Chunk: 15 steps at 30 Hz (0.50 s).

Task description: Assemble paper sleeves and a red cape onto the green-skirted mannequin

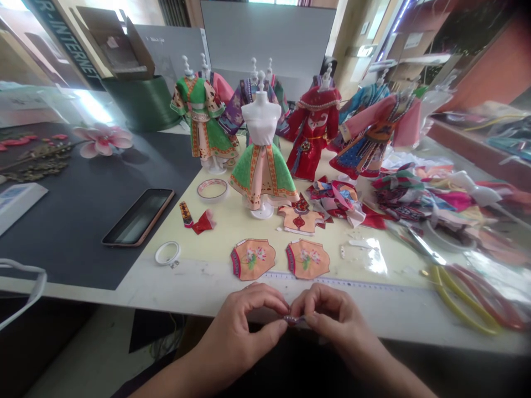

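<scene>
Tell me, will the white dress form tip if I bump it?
Probably: the white dress form stands on a small round base, so it looks tippy. Its wide green skirt seems light and floppy, so it would likely sway.

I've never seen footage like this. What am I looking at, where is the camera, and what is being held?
No machine here: these are a person's bare hands, the left hand and right hand, filmed by one camera worn on their head, looking forward and down. Together they pinch a small strip of purplish patterned fabric. On the cream table lie two orange embroidered fabric pieces, a ruler and scissors. Behind stand miniature dresses on mannequins, like the green-skirted dress.
</scene>
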Motion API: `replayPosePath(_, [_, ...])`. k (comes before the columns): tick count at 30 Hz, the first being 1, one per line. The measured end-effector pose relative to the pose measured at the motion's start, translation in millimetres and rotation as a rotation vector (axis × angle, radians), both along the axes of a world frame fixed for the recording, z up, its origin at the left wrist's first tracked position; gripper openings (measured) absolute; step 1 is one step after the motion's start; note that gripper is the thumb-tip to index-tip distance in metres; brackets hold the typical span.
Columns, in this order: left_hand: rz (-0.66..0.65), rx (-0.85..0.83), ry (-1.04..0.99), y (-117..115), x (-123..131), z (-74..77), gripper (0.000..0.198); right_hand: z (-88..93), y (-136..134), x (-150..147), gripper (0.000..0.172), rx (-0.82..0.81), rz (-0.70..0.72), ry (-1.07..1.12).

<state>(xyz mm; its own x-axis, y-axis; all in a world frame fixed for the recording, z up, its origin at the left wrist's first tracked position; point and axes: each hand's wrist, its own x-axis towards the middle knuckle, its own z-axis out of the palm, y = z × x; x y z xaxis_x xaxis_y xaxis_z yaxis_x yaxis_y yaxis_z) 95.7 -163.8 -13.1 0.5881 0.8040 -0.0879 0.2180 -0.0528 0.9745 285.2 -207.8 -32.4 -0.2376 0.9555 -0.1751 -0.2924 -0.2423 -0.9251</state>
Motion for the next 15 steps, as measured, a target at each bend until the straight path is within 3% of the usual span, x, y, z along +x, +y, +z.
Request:
replayPosePath(4, [0.007, -0.038, 0.080, -1.4, 0.5, 2.9, 0.002, 1.2, 1.1, -0.8, 0.020, -0.001, -0.008, -0.050])
replayPosePath(9, [0.030, -0.107, 0.205, -2.4, -0.8, 4.4, 0.010, 3.1, 0.3, 0.0, 0.021, 0.003, -0.008, -0.106])
replayPosePath(15, [0.017, -0.241, 0.140, -2.8, -1.2, 2.9, 0.011, 3.0, 1.0, 0.7, 0.021, 0.010, -0.008, -0.151])
